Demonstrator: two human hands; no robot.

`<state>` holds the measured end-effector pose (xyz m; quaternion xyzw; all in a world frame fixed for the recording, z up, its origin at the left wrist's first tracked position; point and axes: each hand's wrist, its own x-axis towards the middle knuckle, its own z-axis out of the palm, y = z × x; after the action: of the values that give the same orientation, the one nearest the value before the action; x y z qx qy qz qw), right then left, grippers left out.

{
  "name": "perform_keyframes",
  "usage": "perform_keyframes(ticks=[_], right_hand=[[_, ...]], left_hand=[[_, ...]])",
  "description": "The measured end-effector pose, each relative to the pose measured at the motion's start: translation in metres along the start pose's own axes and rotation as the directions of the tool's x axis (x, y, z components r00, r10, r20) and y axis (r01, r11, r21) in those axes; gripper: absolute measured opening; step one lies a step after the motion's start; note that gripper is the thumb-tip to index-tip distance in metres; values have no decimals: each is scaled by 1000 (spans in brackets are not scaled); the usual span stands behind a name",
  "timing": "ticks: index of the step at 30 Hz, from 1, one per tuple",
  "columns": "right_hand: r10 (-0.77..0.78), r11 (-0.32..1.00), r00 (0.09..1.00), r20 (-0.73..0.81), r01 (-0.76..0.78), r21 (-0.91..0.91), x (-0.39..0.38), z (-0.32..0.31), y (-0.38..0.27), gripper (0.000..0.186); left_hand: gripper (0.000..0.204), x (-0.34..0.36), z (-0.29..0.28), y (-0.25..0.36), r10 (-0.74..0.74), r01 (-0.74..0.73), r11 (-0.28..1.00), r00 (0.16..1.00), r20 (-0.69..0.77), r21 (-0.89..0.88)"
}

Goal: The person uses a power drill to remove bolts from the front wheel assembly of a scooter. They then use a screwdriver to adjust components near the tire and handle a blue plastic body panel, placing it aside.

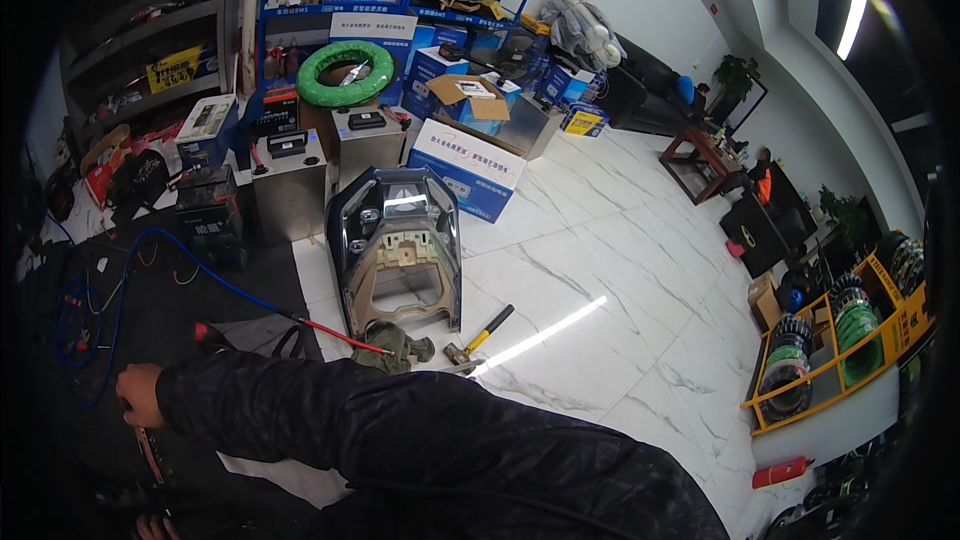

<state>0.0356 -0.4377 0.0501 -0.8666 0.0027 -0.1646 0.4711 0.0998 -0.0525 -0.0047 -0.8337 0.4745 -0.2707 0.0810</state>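
Blue hose (250, 296): beyond bar (150, 455)
Right hand (140, 397): fingers clamped on bar's far end
Left hand (157, 528): near bar; fingers, cannot tell
Hammer (482, 336): right of bar

White marbled floor (590, 230), blue shelving (340, 10)

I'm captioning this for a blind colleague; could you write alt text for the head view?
A person's right hand grips the end of a narrow brownish object at lower left, the left hand partly visible below. Ahead, a dark vehicle shell and a hammer rest on white tile, before boxes and blue shelves.
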Motion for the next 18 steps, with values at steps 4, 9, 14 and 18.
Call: perform_keyframes(ticks=[4, 9, 14, 18], right_hand=[[11, 1000, 1000, 15, -11, 19, 2, 0, 2, 23], [14, 1000, 999, 44, -14, -2, 4, 0, 6, 24], [-4, 1000, 1000, 22, 4, -1, 3, 0, 6, 25], [28, 1000, 999, 43, -27, -7, 2, -3, 3, 25]], left_hand=[[38, -2, 3, -1, 14, -15, 1000, 1000, 24, 18], [40, -5, 7, -3, -1, 0, 1000, 999, 38, 16], [39, -6, 9, -3, -10, 8, 1000, 998, 60, 29], [39, -6, 9, -3, -11, 8, 999, 998, 60, 41]])
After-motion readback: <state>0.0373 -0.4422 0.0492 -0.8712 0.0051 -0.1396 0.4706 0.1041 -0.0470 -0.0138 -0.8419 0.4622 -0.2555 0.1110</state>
